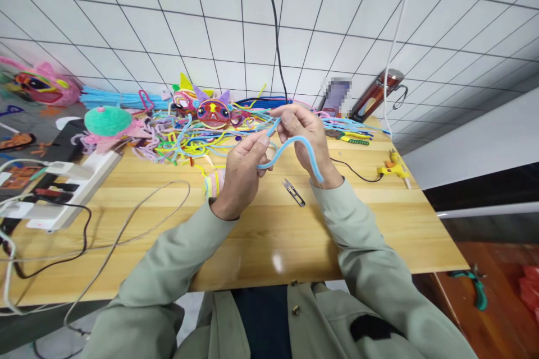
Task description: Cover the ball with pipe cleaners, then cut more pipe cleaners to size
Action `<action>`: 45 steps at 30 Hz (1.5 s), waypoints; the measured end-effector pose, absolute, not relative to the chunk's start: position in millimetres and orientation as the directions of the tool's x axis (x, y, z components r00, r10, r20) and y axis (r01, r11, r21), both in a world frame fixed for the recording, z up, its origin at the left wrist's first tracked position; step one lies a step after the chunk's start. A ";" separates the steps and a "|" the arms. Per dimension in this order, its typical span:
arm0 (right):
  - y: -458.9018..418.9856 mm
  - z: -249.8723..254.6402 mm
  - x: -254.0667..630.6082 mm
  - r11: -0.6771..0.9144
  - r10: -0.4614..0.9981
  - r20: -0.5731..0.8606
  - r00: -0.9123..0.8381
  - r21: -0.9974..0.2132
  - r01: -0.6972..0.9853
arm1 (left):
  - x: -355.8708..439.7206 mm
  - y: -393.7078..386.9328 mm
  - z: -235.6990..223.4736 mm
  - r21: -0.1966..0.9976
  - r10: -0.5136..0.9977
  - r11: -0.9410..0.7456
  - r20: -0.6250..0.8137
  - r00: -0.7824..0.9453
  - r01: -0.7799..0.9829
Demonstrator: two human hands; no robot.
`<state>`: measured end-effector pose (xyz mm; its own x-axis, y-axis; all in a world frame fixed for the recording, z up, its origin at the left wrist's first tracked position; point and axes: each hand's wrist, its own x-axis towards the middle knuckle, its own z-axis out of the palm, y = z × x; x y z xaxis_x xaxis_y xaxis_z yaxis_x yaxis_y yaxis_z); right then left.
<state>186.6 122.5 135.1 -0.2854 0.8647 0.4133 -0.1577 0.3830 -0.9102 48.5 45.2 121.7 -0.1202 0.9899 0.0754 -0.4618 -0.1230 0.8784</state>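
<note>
A light blue pipe cleaner (300,142) is pinched in both of my hands above the wooden table. My left hand (244,171) is closed on it at a bend, thumb on top. Higher and to the right, my right hand (306,133) grips another stretch of it between thumb and fingertips. One end of the pipe cleaner arcs over and hangs down in front of my right wrist. Below the hands lie small thread snips (293,193). Partly hidden behind my left wrist is a striped pastel bundle (214,182).
Tangled pipe cleaners (164,143) and craft masks (213,114) spread along the wall. A power strip (78,190) with cables sits on the left. Rightward are a yellow glue gun (393,165), pliers (353,138) and a red-brown flask (377,95). A black cord (275,22) hangs down.
</note>
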 end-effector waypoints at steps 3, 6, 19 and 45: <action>125.2 133.8 186.7 0.363 0.877 0.404 -0.261 -0.912 -0.193 | 49.7 44.0 122.3 0.858 0.994 -0.096 0.054 -0.097 -0.505; 127.5 134.4 186.7 0.340 0.890 0.379 -0.253 -0.922 -0.185 | 50.0 42.6 123.8 0.846 0.997 -0.070 0.035 -0.076 -0.529; 124.5 133.7 183.6 0.426 0.869 0.456 -0.191 -0.887 -0.177 | 50.5 40.6 124.8 0.861 0.995 -0.086 0.053 -0.080 -0.501; 115.5 132.5 177.4 0.446 0.854 0.488 -0.182 -0.865 -0.229 | 57.3 36.4 117.9 0.886 0.995 -0.081 0.044 -0.092 -0.457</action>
